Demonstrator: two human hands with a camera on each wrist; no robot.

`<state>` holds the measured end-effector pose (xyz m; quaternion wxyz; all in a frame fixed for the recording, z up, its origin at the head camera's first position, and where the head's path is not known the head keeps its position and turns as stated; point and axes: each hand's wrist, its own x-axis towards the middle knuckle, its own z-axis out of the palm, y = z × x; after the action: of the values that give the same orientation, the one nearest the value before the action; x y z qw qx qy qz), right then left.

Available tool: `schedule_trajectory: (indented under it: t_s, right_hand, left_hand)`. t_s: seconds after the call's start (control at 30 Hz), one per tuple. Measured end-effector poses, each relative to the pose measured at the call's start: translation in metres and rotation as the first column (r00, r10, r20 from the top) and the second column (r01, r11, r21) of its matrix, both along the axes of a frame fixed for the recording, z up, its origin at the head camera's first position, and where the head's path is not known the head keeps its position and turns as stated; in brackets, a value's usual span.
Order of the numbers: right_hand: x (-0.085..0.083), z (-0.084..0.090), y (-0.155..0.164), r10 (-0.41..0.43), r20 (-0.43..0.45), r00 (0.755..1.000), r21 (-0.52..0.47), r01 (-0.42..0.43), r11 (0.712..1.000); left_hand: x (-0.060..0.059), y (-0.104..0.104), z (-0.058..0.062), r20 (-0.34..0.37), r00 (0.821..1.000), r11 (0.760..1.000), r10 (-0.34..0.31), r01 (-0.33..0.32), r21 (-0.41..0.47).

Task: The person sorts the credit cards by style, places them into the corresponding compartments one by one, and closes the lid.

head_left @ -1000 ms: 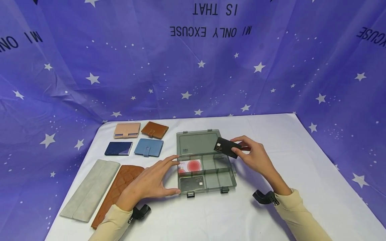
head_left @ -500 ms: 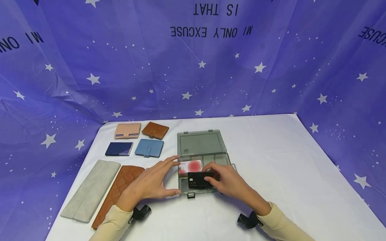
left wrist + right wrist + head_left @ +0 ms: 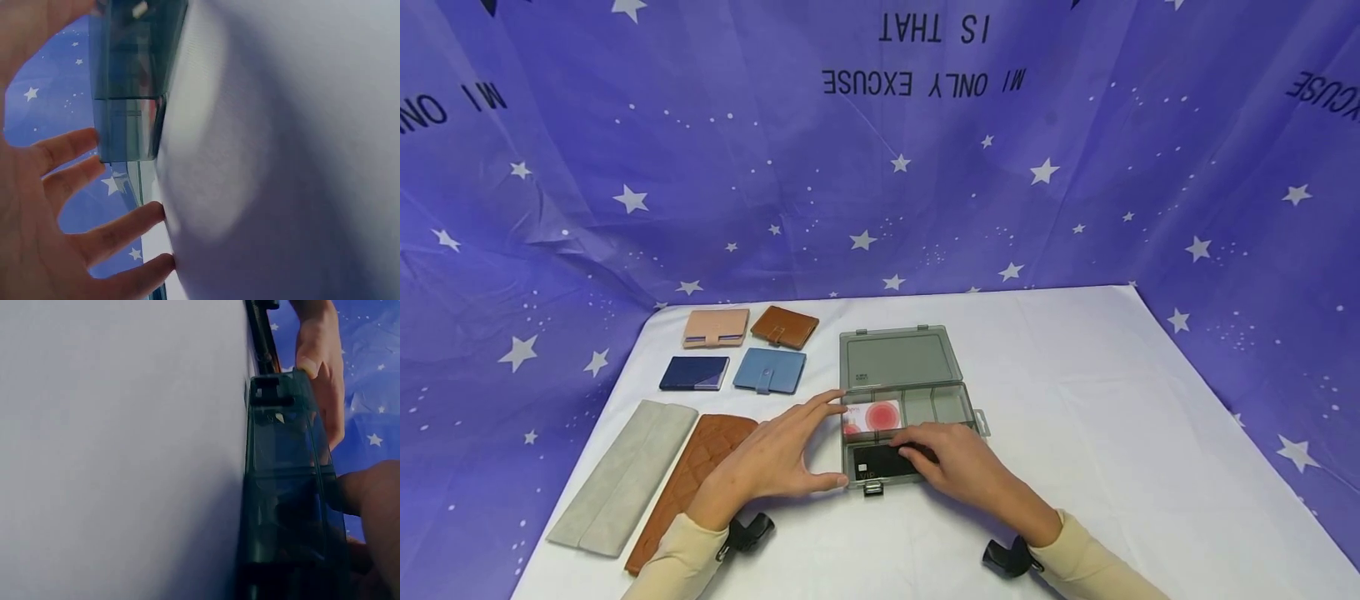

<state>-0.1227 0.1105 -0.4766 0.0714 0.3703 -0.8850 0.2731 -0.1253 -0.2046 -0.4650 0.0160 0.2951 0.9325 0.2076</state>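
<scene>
Low in the frame's middle, right hand [image 3: 958,467] now down in the near-left compartment of the grey organizer box [image 3: 955,406], fingers curled over the black VIP card [image 3: 880,461], no longer lifted by the lid as a second ago; card nearly flat, seating almost done. Left hand [image 3: 775,454] unmoved, fingers straight, thumb and forefinger bracing the box's left wall. Red-circle card [image 3: 872,415] just behind. Tight walls around the card; wallets [image 3: 733,348] at left, bare white cloth [image 3: 1112,400] wide at right.
</scene>
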Motion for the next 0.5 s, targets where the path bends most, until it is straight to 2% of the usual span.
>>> schedule_trajectory:
  t_s: [0.13, 0.33, 0.4, 0.5]
  right_hand:
    - [0.004, 0.001, -0.003, -0.042, -0.054, 0.998, 0.096, 0.047, 0.994]
    - [0.009, 0.001, -0.009, -0.068, -0.118, 0.991, 0.215, 0.093, 0.972]
    - [0.011, 0.001, -0.011, -0.067, -0.126, 0.99, 0.241, 0.097, 0.966]
    - [0.013, 0.004, -0.014, -0.06, -0.133, 0.989, 0.285, 0.096, 0.954]
  left_hand:
    - [0.002, 0.0, 0.005, 0.034, 0.999, 1.0, 0.008, -0.008, 0.005]
    - [0.003, 0.003, 0.019, 0.129, 0.991, 1.0, 0.028, -0.026, -0.017]
    - [0.001, 0.005, 0.025, 0.172, 0.985, 0.999, 0.021, -0.016, -0.029]
    - [-0.004, 0.007, 0.037, 0.259, 0.966, 0.999, 0.019, -0.01, -0.034]
